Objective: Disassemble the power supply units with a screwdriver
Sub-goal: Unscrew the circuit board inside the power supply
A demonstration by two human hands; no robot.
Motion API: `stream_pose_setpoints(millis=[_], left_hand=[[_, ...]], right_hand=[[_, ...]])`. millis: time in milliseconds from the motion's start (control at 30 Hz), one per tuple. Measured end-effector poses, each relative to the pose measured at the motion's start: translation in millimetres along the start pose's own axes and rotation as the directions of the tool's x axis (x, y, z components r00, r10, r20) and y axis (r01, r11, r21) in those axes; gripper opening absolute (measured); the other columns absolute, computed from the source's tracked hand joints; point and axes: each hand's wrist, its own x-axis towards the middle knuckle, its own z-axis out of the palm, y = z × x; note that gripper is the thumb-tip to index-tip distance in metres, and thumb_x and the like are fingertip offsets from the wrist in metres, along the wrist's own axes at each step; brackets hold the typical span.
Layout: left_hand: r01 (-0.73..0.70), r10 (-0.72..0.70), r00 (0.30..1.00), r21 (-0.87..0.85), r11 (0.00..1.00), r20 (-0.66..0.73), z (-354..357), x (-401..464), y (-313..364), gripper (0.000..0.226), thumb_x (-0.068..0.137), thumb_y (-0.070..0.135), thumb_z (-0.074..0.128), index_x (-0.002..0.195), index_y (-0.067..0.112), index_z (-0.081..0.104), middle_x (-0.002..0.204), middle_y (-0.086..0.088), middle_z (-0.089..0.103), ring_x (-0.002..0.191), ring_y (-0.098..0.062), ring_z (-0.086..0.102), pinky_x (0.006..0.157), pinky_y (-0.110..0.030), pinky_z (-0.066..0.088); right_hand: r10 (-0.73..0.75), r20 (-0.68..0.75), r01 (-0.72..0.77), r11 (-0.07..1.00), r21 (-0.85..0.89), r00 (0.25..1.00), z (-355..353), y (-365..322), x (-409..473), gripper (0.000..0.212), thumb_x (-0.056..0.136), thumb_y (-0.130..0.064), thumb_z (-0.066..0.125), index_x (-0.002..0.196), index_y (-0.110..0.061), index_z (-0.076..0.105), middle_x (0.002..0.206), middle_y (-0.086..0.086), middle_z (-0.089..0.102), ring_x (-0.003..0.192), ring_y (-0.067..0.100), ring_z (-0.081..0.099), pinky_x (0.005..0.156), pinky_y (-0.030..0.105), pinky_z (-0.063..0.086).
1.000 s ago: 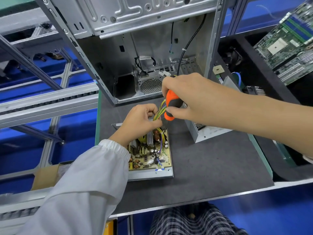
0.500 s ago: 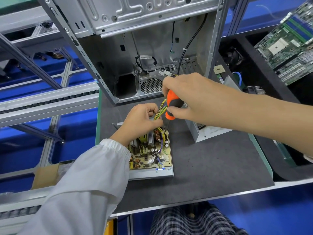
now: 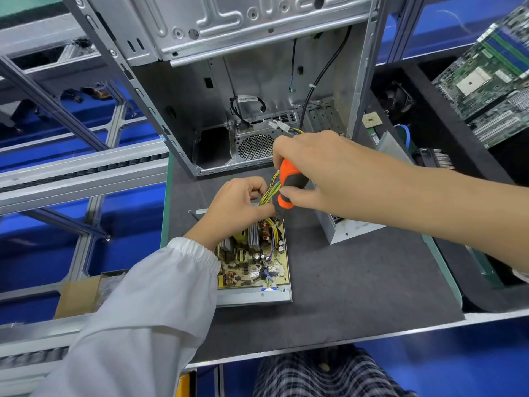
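Note:
An opened power supply unit [image 3: 253, 295] lies on the grey mat, its yellow circuit board [image 3: 252, 262] exposed in a metal tray. My left hand [image 3: 239, 206] rests on the board's far end with fingers curled round the yellow and purple wire bundle [image 3: 270, 193]. My right hand [image 3: 317, 167] grips an orange and black screwdriver [image 3: 289, 186], held upright with its shaft pointing down at the board's far right corner. The tip is hidden behind the wires.
An empty metal computer case [image 3: 229, 81] stands open just behind the hands. A removed metal cover [image 3: 349, 230] sits to the right of the unit. Motherboards [image 3: 492, 78] lie at the far right, a cardboard box [image 3: 83, 293] at the left below the mat.

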Motion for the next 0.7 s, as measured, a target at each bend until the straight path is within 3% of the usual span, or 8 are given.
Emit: stream_pose_setpoints(millis=[267, 400, 500, 600, 633, 700], left_hand=[[0.024, -0.024, 1.0, 0.009, 1.0, -0.005, -0.4, -0.8, 3.0, 0.033, 0.065, 0.029, 0.059, 0.081, 0.0, 0.063, 0.074, -0.028, 0.058, 0.066, -0.022, 0.04, 0.07, -0.044, 0.045], [0.021, -0.02, 1.0, 0.017, 1.0, -0.015, 1.4, -0.6, 2.6, 0.03, 0.063, 0.028, 0.059, 0.077, 0.002, 0.062, 0.065, -0.022, 0.054, 0.062, -0.02, 0.038, 0.064, -0.036, 0.038], [0.012, -0.012, 1.0, 0.003, 1.0, -0.002, 0.1, -0.2, 1.4, 0.035, 0.062, 0.031, 0.057, 0.083, 0.005, 0.068, 0.059, -0.007, 0.055, 0.061, -0.025, 0.045, 0.063, -0.034, 0.042], [0.016, -0.016, 1.0, -0.019, 1.0, 0.005, 0.6, 0.9, -0.4, 0.035, 0.064, 0.03, 0.06, 0.086, 0.004, 0.067, 0.084, -0.029, 0.063, 0.072, -0.025, 0.052, 0.078, -0.05, 0.049], [0.029, -0.029, 1.0, -0.009, 1.0, -0.001, 0.9, 0.6, -0.2, 0.038, 0.064, 0.033, 0.06, 0.083, 0.001, 0.065, 0.082, -0.03, 0.061, 0.071, -0.021, 0.048, 0.077, -0.05, 0.048], [0.044, -0.044, 0.999, -0.011, 0.999, -0.011, 2.3, -0.1, -0.4, 0.03, 0.065, 0.032, 0.063, 0.076, 0.004, 0.063, 0.068, -0.022, 0.055, 0.066, -0.015, 0.042, 0.066, -0.045, 0.042]], right_hand=[[0.01, 0.022, -0.011, 0.999, 0.051, 1.0, -1.5, 3.4, 0.7, 0.022, 0.087, -0.025, 0.061, 0.101, -0.013, 0.048, 0.091, 0.0, 0.056, 0.08, 0.023, 0.056, 0.07, 0.04, 0.048], [-0.01, 0.021, 0.009, 1.0, 0.026, 1.0, -0.4, 2.5, 1.3, 0.022, 0.089, -0.025, 0.059, 0.099, -0.012, 0.045, 0.089, 0.002, 0.056, 0.077, 0.023, 0.054, 0.066, 0.039, 0.047], [-0.036, 0.011, 0.037, 0.99, -0.137, 0.999, -1.1, 1.0, 6.1, 0.032, 0.095, -0.04, 0.051, 0.092, -0.014, 0.033, 0.074, 0.001, 0.045, 0.063, 0.023, 0.045, 0.05, 0.035, 0.033], [-0.042, -0.022, 0.03, 0.923, -0.384, 0.999, -7.4, -6.7, 13.7, 0.05, 0.09, -0.063, 0.021, 0.086, -0.014, 0.029, 0.059, 0.0, 0.026, 0.046, 0.018, 0.021, 0.044, 0.03, 0.012], [-0.043, -0.024, 0.028, 0.901, -0.432, 0.999, -8.8, -8.1, 16.1, 0.053, 0.088, -0.064, 0.015, 0.085, -0.013, 0.029, 0.057, 0.0, 0.023, 0.045, 0.017, 0.017, 0.044, 0.029, 0.009], [-0.07, -0.007, 0.059, 0.877, -0.478, 0.998, -9.6, -7.0, 23.6, 0.046, 0.094, -0.058, 0.021, 0.085, -0.014, 0.031, 0.056, 0.0, 0.022, 0.044, 0.017, 0.016, 0.045, 0.028, 0.009]])
